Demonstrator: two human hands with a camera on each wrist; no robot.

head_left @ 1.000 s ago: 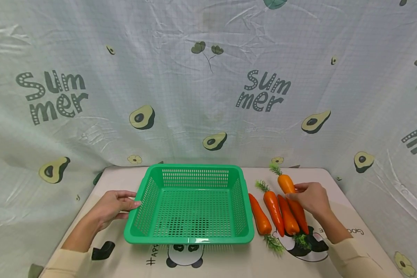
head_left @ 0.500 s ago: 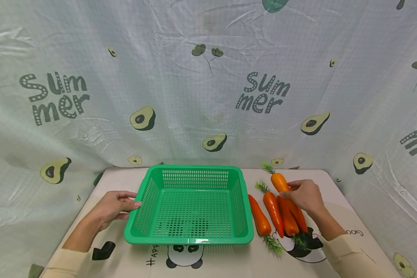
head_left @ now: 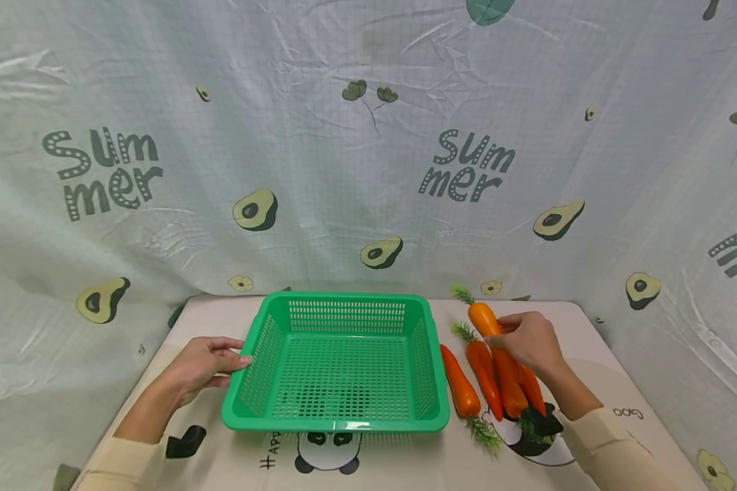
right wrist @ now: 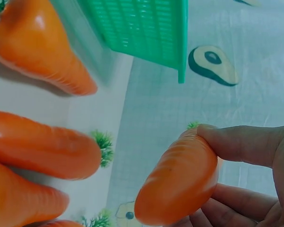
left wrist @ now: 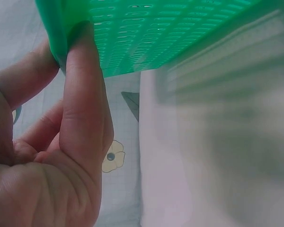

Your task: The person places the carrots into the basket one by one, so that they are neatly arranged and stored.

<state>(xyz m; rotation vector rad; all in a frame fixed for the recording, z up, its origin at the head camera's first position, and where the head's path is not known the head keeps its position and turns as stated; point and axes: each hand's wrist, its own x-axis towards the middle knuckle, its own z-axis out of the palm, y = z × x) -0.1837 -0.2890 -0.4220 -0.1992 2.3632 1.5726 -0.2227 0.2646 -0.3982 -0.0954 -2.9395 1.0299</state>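
Note:
A green plastic basket (head_left: 334, 423) with slotted walls stands in the middle of the table, nothing in it. My left hand (head_left: 204, 366) pinches its left rim, thumb over the edge and fingers outside; the left wrist view shows this grip close up on the basket wall (left wrist: 132, 42). My right hand (head_left: 529, 344) holds an orange carrot (head_left: 483, 318) with a green leafy top, raised over other carrots. In the right wrist view, thumb and fingers clasp that carrot (right wrist: 177, 182). Beneath and beside it several carrots lie side by side, the nearest carrot (head_left: 460, 385) against the basket's right side.
The pale table (head_left: 405, 467) bears printed pandas and lettering. A white curtain (head_left: 319, 170) with avocado prints hangs behind and at both sides, close to the table edges.
My right hand has moved left with the carrot, toward the basket, uncovering more of a carrot at the right. The left hand keeps its hold on the basket rim.

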